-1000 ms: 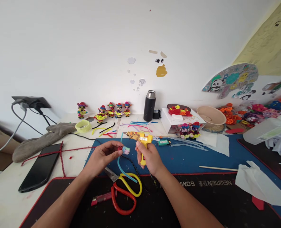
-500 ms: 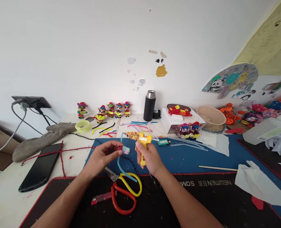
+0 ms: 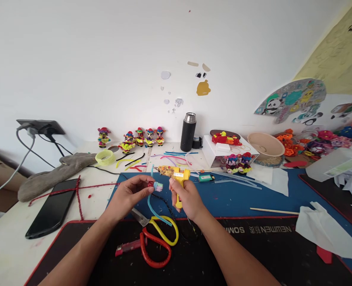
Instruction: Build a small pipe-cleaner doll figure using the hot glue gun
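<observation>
Between the thumb and fingers of my left hand [image 3: 132, 194] is a small pipe-cleaner piece [image 3: 158, 186], dark red at one end and pale blue, green and pink at the other. A light blue pipe cleaner [image 3: 155, 212] hangs from it. My right hand [image 3: 187, 197] is wrapped round the handle of a yellow hot glue gun [image 3: 178, 176]. Its stained nozzle points left, just above the piece and apart from it. Below my hands lie scissors [image 3: 155, 264] with one red and one yellow handle, and a red lighter-like item [image 3: 129, 247] beside them.
Several pipe-cleaner figures [image 3: 129, 142] line the wall. A black flask [image 3: 188, 133] stands beside a white box [image 3: 217, 159]. At left lie a phone [image 3: 51, 210] with red pipe cleaners over it and a driftwood piece [image 3: 56, 171]. White tissue [image 3: 324, 230] lies at right.
The view has shifted very slightly. Both hands keep their grips, with the glue gun and the pipe-cleaner piece almost where they were.
</observation>
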`<action>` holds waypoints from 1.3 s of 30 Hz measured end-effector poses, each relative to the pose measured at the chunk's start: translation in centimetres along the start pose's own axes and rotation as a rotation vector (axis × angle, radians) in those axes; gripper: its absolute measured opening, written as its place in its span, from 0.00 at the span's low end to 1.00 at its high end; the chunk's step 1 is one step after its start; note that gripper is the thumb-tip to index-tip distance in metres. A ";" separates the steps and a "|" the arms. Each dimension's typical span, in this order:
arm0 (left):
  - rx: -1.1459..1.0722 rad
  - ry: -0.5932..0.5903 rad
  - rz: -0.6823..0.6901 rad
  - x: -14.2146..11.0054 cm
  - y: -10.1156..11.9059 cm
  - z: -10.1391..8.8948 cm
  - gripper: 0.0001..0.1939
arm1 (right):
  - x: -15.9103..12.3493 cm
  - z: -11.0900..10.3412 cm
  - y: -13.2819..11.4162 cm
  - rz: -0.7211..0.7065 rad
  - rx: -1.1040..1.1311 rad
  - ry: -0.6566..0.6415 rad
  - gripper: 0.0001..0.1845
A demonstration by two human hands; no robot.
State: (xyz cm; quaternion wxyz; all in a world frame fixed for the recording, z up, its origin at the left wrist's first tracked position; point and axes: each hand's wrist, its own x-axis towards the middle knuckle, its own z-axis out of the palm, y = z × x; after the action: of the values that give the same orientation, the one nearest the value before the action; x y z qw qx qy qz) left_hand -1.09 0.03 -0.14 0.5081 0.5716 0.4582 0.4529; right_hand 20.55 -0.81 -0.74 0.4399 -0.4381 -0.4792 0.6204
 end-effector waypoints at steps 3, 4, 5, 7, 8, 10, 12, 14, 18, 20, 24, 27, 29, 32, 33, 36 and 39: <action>0.010 0.000 0.004 0.0 0.0 0.0 0.20 | 0.0 0.0 -0.2 0.001 -0.005 0.003 0.30; 0.010 0.000 0.005 0.0 0.0 0.0 0.20 | 0.0 0.0 -0.2 0.002 -0.007 0.005 0.30; 0.010 -0.002 0.005 0.0 0.1 0.0 0.20 | 0.0 0.0 -0.3 0.002 -0.009 0.007 0.30; 0.007 -0.004 0.005 0.0 0.2 0.0 0.20 | -0.1 0.0 -0.4 -0.004 -0.011 0.008 0.29; 0.006 -0.005 0.005 0.0 0.2 0.1 0.20 | -0.1 -0.1 -0.5 -0.009 -0.011 0.006 0.29; 0.004 -0.006 0.005 0.0 0.3 0.1 0.20 | -0.1 -0.1 -0.5 -0.019 -0.011 0.003 0.29; 0.003 -0.007 0.003 0.0 0.4 0.1 0.20 | -0.2 -0.1 -0.6 -0.023 -0.009 0.006 0.29; 0.002 -0.006 0.001 0.0 0.4 0.1 0.20 | -0.1 -0.1 -0.5 -0.020 -0.004 0.013 0.29; 0.006 -0.001 0.003 0.0 0.4 0.1 0.20 | -0.1 -0.1 -0.5 -0.019 -0.004 0.025 0.29; 0.014 0.000 0.001 0.0 0.5 0.2 0.21 | -0.1 -0.2 -0.5 -0.022 -0.007 0.026 0.29; 0.016 -0.001 -0.001 0.0 0.5 0.2 0.21 | -0.1 -0.2 -0.6 -0.015 -0.008 0.037 0.29; 0.003 0.006 -0.003 0.0 0.5 0.2 0.21 | 0.0 -0.1 -0.6 -0.010 -0.006 0.040 0.30; -0.002 0.011 -0.004 0.0 0.4 0.1 0.20 | 0.0 -0.1 -0.6 -0.010 -0.002 0.042 0.30; -0.001 0.020 -0.003 0.0 0.3 0.1 0.20 | 0.0 -0.2 -0.5 -0.009 -0.001 0.044 0.30; -0.001 0.024 -0.002 0.0 0.3 0.1 0.20 | 0.0 -0.2 -0.5 -0.007 -0.003 0.044 0.30; -0.003 0.027 -0.003 0.0 0.4 0.1 0.21 | -0.1 -0.2 -0.5 -0.010 -0.009 0.037 0.29; 0.006 0.017 -0.007 0.0 0.5 0.1 0.21 | -0.1 -0.2 -0.6 -0.016 -0.012 0.031 0.29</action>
State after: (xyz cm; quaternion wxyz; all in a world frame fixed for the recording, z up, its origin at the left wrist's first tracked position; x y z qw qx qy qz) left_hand -1.01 -0.02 0.31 0.5040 0.5676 0.4659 0.4546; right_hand 20.81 -0.83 -0.19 0.4496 -0.4466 -0.4795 0.6071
